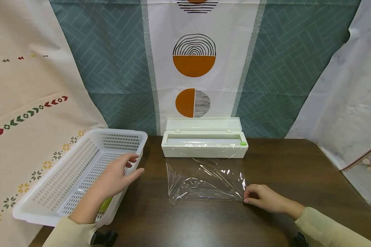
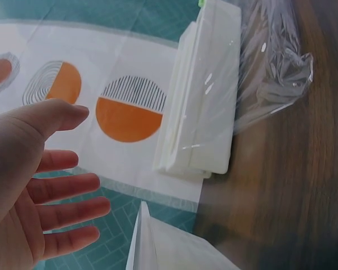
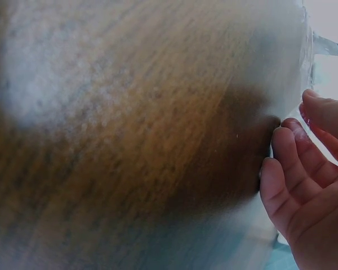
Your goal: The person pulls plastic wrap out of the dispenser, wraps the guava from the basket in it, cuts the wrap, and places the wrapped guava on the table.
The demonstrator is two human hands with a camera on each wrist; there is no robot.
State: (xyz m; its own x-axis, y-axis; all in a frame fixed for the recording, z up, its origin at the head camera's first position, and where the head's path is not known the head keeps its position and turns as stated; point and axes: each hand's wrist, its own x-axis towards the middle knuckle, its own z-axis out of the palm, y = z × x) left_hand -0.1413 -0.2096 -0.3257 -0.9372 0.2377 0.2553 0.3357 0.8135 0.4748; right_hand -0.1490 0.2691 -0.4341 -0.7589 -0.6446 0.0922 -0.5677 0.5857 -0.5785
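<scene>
A clear sheet of plastic wrap (image 1: 204, 181) runs out from the front of a white wrap dispenser box (image 1: 204, 151) and lies over the table, creased and shiny. My right hand (image 1: 264, 198) pinches the sheet's near right corner between thumb and forefinger. In the right wrist view its other fingers (image 3: 284, 185) curl close to the tabletop. Over the right side of the white plastic basket (image 1: 128, 132) hovers my left hand (image 1: 117, 175), fingers spread and holding nothing. Part of a green item (image 1: 106, 204) shows in the basket below the left wrist; the forearm hides the rest.
The box's lid (image 1: 204, 124) stands raised at the back, with a small green piece (image 1: 243, 143) at the box's right end. The dark wooden table (image 1: 185, 223) reaches a patterned cloth (image 1: 117, 68) behind. More cloth hangs at both sides.
</scene>
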